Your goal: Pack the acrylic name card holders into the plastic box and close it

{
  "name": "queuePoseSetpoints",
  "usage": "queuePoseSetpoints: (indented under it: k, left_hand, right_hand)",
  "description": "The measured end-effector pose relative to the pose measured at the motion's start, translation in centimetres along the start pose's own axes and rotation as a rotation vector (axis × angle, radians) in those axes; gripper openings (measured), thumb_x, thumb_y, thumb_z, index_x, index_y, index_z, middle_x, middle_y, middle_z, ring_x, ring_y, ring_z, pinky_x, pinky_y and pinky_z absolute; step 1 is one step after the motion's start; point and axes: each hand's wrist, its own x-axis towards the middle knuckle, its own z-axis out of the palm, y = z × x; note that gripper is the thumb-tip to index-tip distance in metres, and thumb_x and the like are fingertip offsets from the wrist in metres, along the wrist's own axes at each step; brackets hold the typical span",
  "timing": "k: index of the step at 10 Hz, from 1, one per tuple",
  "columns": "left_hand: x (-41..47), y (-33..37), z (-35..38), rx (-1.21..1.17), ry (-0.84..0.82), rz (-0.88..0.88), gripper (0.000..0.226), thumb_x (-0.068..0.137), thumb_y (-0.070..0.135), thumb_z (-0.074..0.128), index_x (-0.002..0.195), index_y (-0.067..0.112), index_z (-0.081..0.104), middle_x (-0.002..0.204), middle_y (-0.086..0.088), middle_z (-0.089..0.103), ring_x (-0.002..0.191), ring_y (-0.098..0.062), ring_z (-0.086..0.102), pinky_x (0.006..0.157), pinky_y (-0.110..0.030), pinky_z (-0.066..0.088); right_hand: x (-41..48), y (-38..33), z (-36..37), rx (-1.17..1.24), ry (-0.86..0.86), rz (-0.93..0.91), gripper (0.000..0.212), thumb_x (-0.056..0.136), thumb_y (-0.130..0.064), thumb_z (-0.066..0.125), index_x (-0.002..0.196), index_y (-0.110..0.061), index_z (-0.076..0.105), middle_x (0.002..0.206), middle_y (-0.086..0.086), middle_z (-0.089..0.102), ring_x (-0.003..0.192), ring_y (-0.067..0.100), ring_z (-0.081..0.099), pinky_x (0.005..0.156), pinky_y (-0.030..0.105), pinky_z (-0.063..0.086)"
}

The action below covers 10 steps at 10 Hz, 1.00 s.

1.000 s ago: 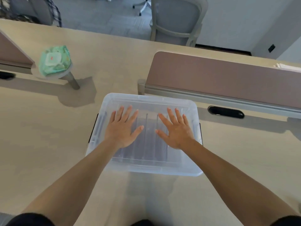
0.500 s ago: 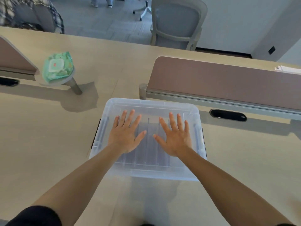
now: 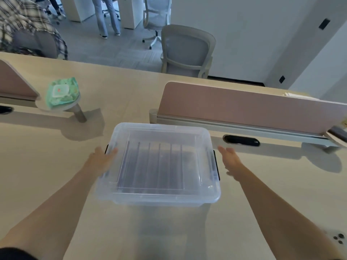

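A clear plastic box (image 3: pixel 204 196) with its lid on stands on the desk in front of me. Through the lid I see several acrylic name card holders (image 3: pixel 155 166) standing in a row inside. A black latch (image 3: pixel 216 164) sits on the box's right side, and another shows at the left edge. My left hand (image 3: pixel 102 159) lies with straight fingers against the left side of the lid by that latch. My right hand (image 3: pixel 230 159) is beside the right latch with fingers straight, a small gap between it and the box.
A pink desk divider (image 3: pixel 244 107) runs behind the box, with a black cable slot (image 3: pixel 241 140) below it. A green wipes pack (image 3: pixel 62 91) rests on a small round stand at the left. A phone (image 3: pixel 337 239) lies near my right forearm. A grey chair (image 3: pixel 185 51) stands beyond the desk.
Both hands left the top of the lid and moved outward to the box's left and right sides. The camera tilted up.
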Motion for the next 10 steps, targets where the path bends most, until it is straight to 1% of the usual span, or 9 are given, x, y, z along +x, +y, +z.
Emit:
queuePoseSetpoints:
  k: [1, 2, 4, 5, 6, 7, 8, 9, 10]
  left_hand:
    - [0.0, -0.5, 0.9, -0.120, -0.024, -0.024, 0.084, 0.086, 0.072, 0.041, 0.134, 0.004, 0.039, 0.122, -0.021, 0.060, 0.107, -0.038, 0.058, 0.082, -0.039, 0.045]
    - [0.1, -0.4, -0.1, -0.127, -0.039, -0.015, 0.079, 0.077, 0.074, 0.045, 0.120, 0.008, 0.049, 0.104, -0.016, 0.066, 0.085, -0.034, 0.065, 0.066, -0.036, 0.052]
    - [-1.2, 1.6, -1.9, -0.059, -0.042, 0.018, 0.049, 0.081, 0.054, 0.060, 0.098, 0.008, 0.056, 0.083, -0.008, 0.064, 0.074, -0.025, 0.063, 0.066, -0.033, 0.051]
    - [-2.1, 3.2, -2.3, -0.061, -0.095, -0.031, 0.059, 0.078, 0.063, 0.064, 0.097, 0.008, 0.055, 0.081, -0.008, 0.061, 0.069, -0.024, 0.060, 0.061, -0.030, 0.047]
    - [-2.2, 4.1, -2.3, -0.092, -0.136, -0.016, 0.075, 0.066, 0.069, 0.074, 0.111, 0.011, 0.054, 0.099, -0.007, 0.061, 0.084, -0.026, 0.061, 0.066, -0.032, 0.046]
    - [-1.9, 4.5, -1.6, -0.025, -0.161, -0.006, 0.138, 0.028, 0.080, 0.081, 0.141, 0.014, 0.036, 0.137, -0.009, 0.047, 0.120, -0.031, 0.053, 0.091, -0.039, 0.050]
    - [-1.6, 4.8, -0.6, 0.111, -0.123, -0.027, 0.159, 0.010, 0.088, 0.071, 0.144, 0.012, 0.032, 0.141, -0.011, 0.042, 0.127, -0.033, 0.047, 0.100, -0.043, 0.046]
    - [-2.2, 5.8, -0.6, 0.176, -0.091, -0.012, 0.145, 0.025, 0.082, 0.077, 0.143, 0.008, 0.034, 0.140, -0.013, 0.044, 0.126, -0.034, 0.049, 0.099, -0.042, 0.046]
    - [-2.8, 6.0, -0.7, 0.157, -0.075, -0.019, 0.142, 0.030, 0.082, 0.076, 0.143, 0.005, 0.033, 0.137, -0.014, 0.046, 0.122, -0.035, 0.051, 0.094, -0.041, 0.048]
  right_hand:
    - [0.0, 1.5, 0.7, 0.206, -0.144, 0.167, 0.053, 0.093, -0.054, 0.055, 0.114, -0.006, 0.059, 0.113, 0.018, 0.062, 0.093, 0.037, 0.065, 0.089, 0.050, 0.054]
    - [0.0, 1.8, 1.4, 0.202, -0.083, 0.162, 0.047, 0.090, -0.043, 0.063, 0.112, -0.002, 0.064, 0.100, 0.015, 0.071, 0.081, 0.033, 0.067, 0.078, 0.045, 0.059]
    - [-0.8, -1.2, 0.9, 0.053, -0.079, 0.080, 0.051, 0.091, -0.051, 0.061, 0.114, -0.006, 0.061, 0.103, 0.011, 0.070, 0.086, 0.027, 0.068, 0.068, 0.035, 0.054]
    - [-1.4, -2.5, 0.9, -0.115, -0.204, 0.107, 0.066, 0.076, -0.072, 0.065, 0.109, -0.015, 0.064, 0.102, 0.007, 0.073, 0.089, 0.027, 0.072, 0.075, 0.037, 0.060]
    - [-1.6, -3.4, 2.0, -0.143, -0.248, 0.154, 0.084, 0.059, -0.079, 0.073, 0.115, -0.018, 0.059, 0.115, 0.008, 0.068, 0.101, 0.032, 0.068, 0.086, 0.045, 0.056]
    - [-1.4, -3.5, 4.5, -0.228, -0.072, 0.058, 0.101, 0.058, -0.070, 0.080, 0.137, -0.016, 0.047, 0.123, 0.007, 0.058, 0.113, 0.034, 0.060, 0.092, 0.045, 0.051]
    - [-2.0, -4.1, 6.2, -0.342, 0.057, 0.065, 0.104, 0.058, -0.072, 0.076, 0.142, -0.018, 0.044, 0.111, 0.004, 0.056, 0.099, 0.030, 0.065, 0.082, 0.038, 0.055]
    - [-1.8, -4.1, 6.9, -0.493, 0.048, 0.098, 0.080, 0.064, -0.076, 0.061, 0.118, -0.017, 0.063, 0.102, 0.003, 0.064, 0.077, 0.022, 0.064, 0.072, 0.030, 0.054]
    - [-2.6, -5.3, 5.9, -0.450, -0.065, 0.078, 0.073, 0.081, -0.062, 0.064, 0.132, -0.011, 0.052, 0.128, 0.010, 0.058, 0.106, 0.030, 0.061, 0.082, 0.034, 0.049]
